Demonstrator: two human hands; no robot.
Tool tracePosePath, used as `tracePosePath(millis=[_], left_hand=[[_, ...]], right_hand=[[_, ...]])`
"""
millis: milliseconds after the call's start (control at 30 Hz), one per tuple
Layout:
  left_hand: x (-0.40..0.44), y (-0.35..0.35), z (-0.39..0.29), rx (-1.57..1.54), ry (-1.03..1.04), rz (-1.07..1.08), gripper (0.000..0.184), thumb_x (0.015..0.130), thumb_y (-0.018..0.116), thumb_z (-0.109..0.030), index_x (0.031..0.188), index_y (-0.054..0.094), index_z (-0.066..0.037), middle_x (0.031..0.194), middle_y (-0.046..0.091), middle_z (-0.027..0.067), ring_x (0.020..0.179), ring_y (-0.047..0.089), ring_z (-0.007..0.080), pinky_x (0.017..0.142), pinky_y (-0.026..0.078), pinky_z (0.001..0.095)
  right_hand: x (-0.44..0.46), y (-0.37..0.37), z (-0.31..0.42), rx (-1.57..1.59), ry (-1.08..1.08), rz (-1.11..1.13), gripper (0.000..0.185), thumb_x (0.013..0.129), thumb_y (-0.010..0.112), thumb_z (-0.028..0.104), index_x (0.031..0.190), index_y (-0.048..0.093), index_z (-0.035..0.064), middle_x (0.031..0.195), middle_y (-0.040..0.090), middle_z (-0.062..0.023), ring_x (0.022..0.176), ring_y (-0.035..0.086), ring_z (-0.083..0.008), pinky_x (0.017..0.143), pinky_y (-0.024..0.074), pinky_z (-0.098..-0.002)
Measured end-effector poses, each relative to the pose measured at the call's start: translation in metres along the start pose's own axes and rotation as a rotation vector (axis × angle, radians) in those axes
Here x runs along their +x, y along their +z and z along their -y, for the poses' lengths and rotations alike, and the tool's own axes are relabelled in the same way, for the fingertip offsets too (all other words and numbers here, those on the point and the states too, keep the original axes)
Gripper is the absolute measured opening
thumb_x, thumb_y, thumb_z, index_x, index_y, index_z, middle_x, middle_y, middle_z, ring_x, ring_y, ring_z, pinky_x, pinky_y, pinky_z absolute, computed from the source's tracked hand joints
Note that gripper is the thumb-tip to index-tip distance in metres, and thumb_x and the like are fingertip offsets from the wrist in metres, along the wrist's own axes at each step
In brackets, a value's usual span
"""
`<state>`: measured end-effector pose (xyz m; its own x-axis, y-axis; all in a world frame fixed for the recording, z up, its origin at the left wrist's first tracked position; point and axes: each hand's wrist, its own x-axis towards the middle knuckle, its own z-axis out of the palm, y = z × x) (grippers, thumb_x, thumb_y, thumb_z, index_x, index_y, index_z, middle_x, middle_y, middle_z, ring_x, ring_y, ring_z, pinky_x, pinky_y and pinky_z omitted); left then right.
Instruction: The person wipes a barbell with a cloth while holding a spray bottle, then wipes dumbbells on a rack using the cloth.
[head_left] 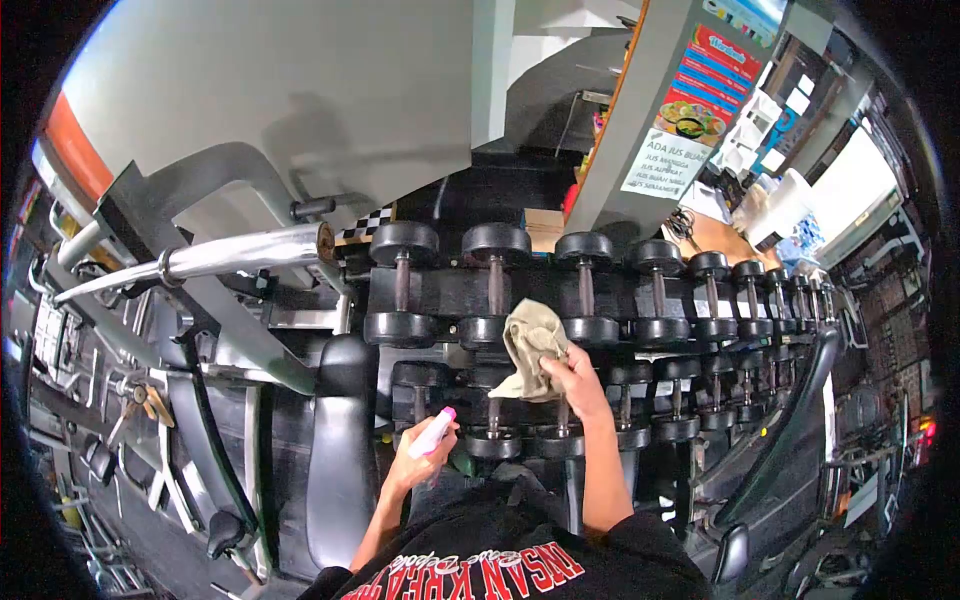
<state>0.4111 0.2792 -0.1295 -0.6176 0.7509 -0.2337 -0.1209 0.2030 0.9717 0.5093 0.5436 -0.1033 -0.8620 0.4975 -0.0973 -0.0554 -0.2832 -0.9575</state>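
Observation:
My left hand (418, 462) is wrapped round a spray bottle (432, 434) with a white head and pink nozzle, in front of the lower row of dumbbells. In my right hand (572, 380) is a crumpled beige cloth (533, 345), which hangs over the front end of an upper-row dumbbell (496, 275). Part of that dumbbell's front head is hidden behind the cloth. Black dumbbells with round heads, such as this one (401, 280), lie on the two-level rack, in front of me.
A black padded bench (340, 460) stands left of the rack. Further left is a machine with a shiny metal bar (240, 252). A grey pillar with posters (665, 120) rises behind the rack, beside a wooden counter (715, 235). Another bench (790, 430) is at right.

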Motion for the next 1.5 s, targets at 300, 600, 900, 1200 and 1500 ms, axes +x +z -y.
tracePosePath(millis=[300, 600, 900, 1200, 1500], left_hand=[[0.007, -0.038, -0.003, -0.069, -0.049, 0.079, 0.014, 0.085, 0.063, -0.010, 0.096, 0.061, -0.003, 0.069, 0.057, -0.0022, 0.057, 0.050, 0.0032, 0.051, 0.042, 0.0205], [0.017, -0.092, 0.010, -0.034, -0.057, 0.128, 0.015, 0.084, 0.063, -0.010, 0.097, 0.062, -0.003, 0.069, 0.057, -0.0024, 0.054, 0.051, 0.0037, 0.049, 0.042, 0.0205], [0.031, -0.111, 0.008, -0.053, -0.008, 0.233, 0.016, 0.084, 0.064, -0.011, 0.097, 0.062, -0.002, 0.070, 0.058, -0.0023, 0.055, 0.051, 0.0036, 0.049, 0.041, 0.0204], [0.035, -0.115, 0.018, -0.001, 0.012, 0.278, 0.016, 0.085, 0.063, -0.013, 0.098, 0.062, -0.003, 0.069, 0.057, -0.0024, 0.055, 0.050, 0.0028, 0.050, 0.041, 0.0204], [0.043, -0.109, -0.002, 0.026, -0.011, 0.361, 0.018, 0.084, 0.063, -0.015, 0.098, 0.062, -0.004, 0.070, 0.058, -0.0022, 0.056, 0.051, 0.0039, 0.051, 0.042, 0.0210]], right_hand=[[0.091, -0.016, -0.079, -1.038, -0.262, -0.352, 0.027, 0.080, 0.062, 0.008, 0.107, 0.062, 0.0055, 0.093, 0.061, -0.0151, 0.089, 0.058, -0.0332, 0.083, 0.0464, -0.0375], [0.062, 0.059, -0.080, -1.446, -0.317, -0.556, 0.081, 0.072, 0.074, 0.036, 0.137, 0.034, 0.0075, 0.131, 0.039, -0.0176, 0.114, 0.043, -0.0402, 0.089, 0.0412, -0.0492], [0.070, 0.009, -0.107, -0.890, -0.262, -0.804, 0.036, 0.080, 0.054, 0.001, 0.116, 0.056, 0.0058, 0.101, 0.059, -0.0190, 0.092, 0.059, -0.0358, 0.079, 0.0472, -0.0405], [0.063, 0.080, -0.092, -1.254, -0.497, -0.705, 0.050, 0.063, 0.063, -0.006, 0.110, 0.064, 0.0128, 0.109, 0.062, -0.0059, 0.097, 0.054, -0.0304, 0.089, 0.0439, -0.0380], [0.086, 0.083, -0.106, -1.566, -0.725, -0.298, 0.031, 0.073, 0.057, 0.008, 0.101, 0.064, 0.0181, 0.110, 0.059, 0.0041, 0.101, 0.051, -0.0215, 0.082, 0.0421, -0.0376]])
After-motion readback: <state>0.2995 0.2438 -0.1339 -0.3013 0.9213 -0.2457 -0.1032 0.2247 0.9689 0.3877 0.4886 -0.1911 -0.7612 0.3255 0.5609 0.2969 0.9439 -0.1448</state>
